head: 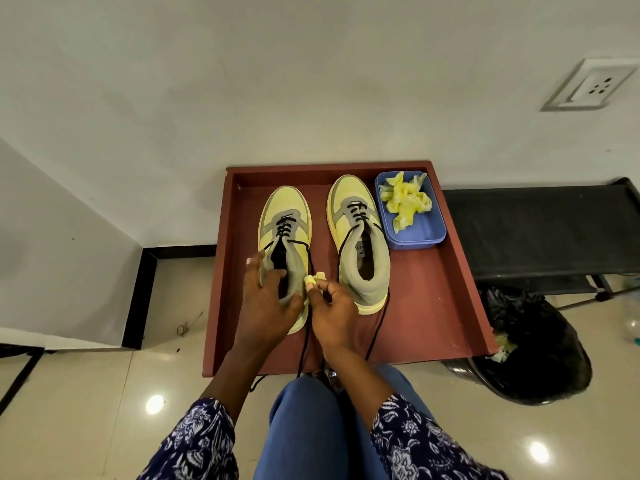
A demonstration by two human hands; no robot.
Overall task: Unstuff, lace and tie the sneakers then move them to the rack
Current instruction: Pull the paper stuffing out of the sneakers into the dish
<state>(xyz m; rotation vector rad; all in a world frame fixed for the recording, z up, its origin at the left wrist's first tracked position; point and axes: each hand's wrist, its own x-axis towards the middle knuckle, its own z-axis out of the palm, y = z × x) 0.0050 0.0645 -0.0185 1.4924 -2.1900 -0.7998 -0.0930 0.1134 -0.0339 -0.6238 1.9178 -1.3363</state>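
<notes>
Two yellow and grey sneakers stand side by side on a reddish-brown tray (pixel 440 292), toes pointing away from me. My left hand (pixel 265 303) grips the collar of the left sneaker (pixel 285 220), with fingers curled into its opening. My right hand (pixel 330 308) pinches a small wad of yellow paper (pixel 311 279) at the right side of that collar. The right sneaker (pixel 360 237) stands free. Black laces are threaded only through the lower eyelets of both shoes, and their loose ends (pixel 379 327) trail toward me over the tray's front edge.
A blue plastic box (pixel 420 233) at the tray's far right holds crumpled yellow paper. A black rack or bench (pixel 540 230) stands right of the tray. A bin lined with a black bag (pixel 533 355) sits below it. A wall rises behind the tray.
</notes>
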